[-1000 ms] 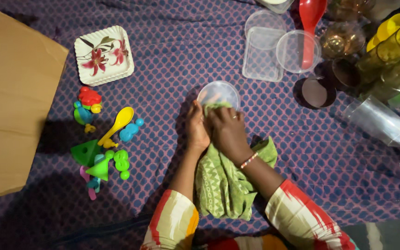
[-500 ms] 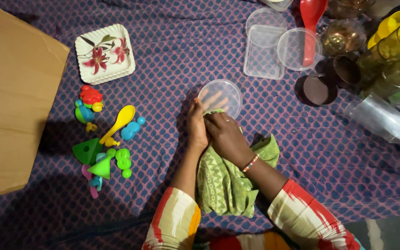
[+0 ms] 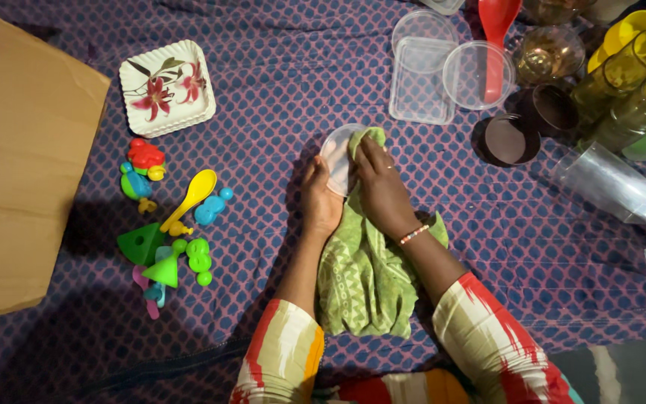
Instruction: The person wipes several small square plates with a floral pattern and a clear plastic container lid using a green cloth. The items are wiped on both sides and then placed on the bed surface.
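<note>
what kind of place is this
Probably a home floor or bed: a patterned purple cloth covers it, strewn with plastic toys, a flowered square plate and clear containers.

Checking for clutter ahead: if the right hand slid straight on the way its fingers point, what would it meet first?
Right hand points up-left over the round clear plastic lid; beyond lies only bare patterned purple cloth, apparently free.

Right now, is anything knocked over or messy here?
Yes. A clear plastic tumbler lies on its side at the right, while the glasses beside it stand upright. The small toys lie scattered at the left. Nothing looks spilled or broken.
</note>
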